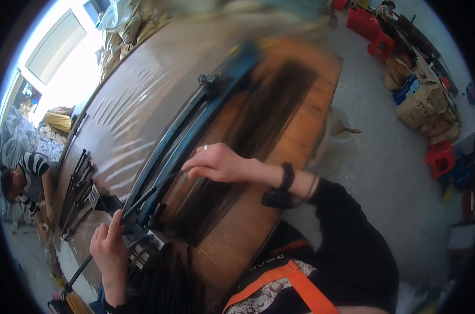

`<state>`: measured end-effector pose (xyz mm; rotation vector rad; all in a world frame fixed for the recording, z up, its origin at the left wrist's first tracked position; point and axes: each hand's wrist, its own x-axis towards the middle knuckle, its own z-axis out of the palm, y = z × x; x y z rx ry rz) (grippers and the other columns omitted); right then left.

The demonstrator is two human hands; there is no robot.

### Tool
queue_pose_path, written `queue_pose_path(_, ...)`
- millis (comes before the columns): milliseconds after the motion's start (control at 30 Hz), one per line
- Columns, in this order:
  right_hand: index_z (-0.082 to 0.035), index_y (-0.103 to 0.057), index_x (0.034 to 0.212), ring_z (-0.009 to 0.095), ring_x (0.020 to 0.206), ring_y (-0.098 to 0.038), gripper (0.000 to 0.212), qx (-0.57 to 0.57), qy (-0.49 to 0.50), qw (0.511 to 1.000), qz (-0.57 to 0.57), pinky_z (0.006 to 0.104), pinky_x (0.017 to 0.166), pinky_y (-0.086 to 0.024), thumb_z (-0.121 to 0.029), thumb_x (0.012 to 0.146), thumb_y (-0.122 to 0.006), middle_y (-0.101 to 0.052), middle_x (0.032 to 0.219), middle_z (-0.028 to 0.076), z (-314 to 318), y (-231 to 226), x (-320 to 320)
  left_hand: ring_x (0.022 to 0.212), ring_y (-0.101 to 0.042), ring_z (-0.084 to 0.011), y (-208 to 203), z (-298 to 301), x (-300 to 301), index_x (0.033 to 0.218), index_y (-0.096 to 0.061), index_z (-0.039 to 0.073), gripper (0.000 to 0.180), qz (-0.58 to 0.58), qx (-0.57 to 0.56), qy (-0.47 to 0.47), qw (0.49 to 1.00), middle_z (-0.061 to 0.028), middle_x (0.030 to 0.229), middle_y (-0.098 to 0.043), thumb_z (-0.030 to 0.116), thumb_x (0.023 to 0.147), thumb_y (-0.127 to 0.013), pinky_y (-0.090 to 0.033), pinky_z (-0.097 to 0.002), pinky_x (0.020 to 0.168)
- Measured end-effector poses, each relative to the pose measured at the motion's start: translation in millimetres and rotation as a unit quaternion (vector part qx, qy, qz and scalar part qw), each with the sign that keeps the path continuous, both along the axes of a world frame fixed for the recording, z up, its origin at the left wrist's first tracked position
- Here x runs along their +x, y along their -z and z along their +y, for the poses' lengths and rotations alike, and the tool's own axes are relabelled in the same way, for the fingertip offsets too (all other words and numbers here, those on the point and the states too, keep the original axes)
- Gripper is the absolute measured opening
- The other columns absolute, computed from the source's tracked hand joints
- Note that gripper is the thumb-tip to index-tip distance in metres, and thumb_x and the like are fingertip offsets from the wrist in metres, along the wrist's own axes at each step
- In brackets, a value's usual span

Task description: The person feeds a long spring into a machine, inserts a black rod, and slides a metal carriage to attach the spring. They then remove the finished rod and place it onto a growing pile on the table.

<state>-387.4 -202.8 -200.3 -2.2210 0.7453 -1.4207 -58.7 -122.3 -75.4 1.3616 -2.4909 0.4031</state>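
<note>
A thin black rod (138, 203) slants up across the near end of a long blue metal rail fixture (195, 128). My left hand (109, 246) is closed around the rod beside the fixture's near end, its thumb and forefinger pointing up along it. At the rod's upper part sits a dark coil spring (168, 179). My right hand (216, 163), a ring on one finger, pinches at the spring's far end above the rail; its fingers cover what lies between them. A black clamp block (211, 85) is mounted farther up the rail.
A blurred bundle of long dark rods (258, 125) lies on the orange-brown wooden table (313, 89). More black rods (164, 285) stand near my left forearm. At the left, another person (30, 180) works beside black rods (77, 180). Red stools (440, 158) and sacks (426, 104) line the right wall.
</note>
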Motion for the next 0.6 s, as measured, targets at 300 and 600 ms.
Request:
queue_pose_path(300,-0.010,-0.074,0.102,0.022,0.069,-0.060,0.022,0.001,0.022,0.997,-0.075,0.0325,0.065,-0.049,-0.022,0.085,-0.075,-0.064,0.073,0.007,13.2,-14.9,54.5,0.065,-0.052,-0.0305,6.0,40.0,31.4,0.125,-0.064,0.012,0.040,0.034,0.027,-0.066,0.997,-0.0128,0.073,-0.048,0.001,0.087,-0.060,-0.042,-0.0411,0.059)
queue_pose_path(600,-0.008,-0.074,0.094,0.018,0.073,-0.060,0.011,0.003,0.030,0.996,-0.086,0.0318,0.067,-0.049,-0.013,0.085,-0.074,-0.064,0.076,0.006,25.0,-25.1,75.0,0.063,-0.052,-0.0314,0.4,64.9,46.4,0.128,-0.062,0.011,0.041,0.039,0.049,-0.095,0.994,-0.0147,0.072,-0.048,-0.001,0.089,-0.058,-0.043,-0.0404,0.059)
